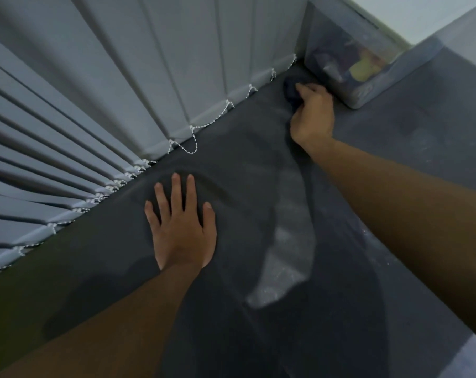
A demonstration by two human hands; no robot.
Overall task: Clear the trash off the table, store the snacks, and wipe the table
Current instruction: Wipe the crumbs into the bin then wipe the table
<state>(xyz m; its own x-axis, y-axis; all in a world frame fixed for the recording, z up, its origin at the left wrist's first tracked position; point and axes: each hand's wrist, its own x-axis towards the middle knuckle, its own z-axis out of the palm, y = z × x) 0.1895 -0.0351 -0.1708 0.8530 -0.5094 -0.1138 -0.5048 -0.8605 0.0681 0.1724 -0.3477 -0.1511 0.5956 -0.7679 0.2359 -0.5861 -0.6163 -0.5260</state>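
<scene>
Fig.: right hand (311, 115) grips bunched cloth (292, 87) beside storage bin (351, 64) | left hand (180, 227) flat, fingers splayed, on table (258, 165) | risk: stroke shoves bin (or snags blind cord (193, 144))

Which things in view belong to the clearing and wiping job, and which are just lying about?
Job: dark cloth, gripped by the right hand; table, pale streaks on it; left hand, flat on the table; clear bin holding blurry packets.
Lying about: vertical blinds; bead chain.
</scene>
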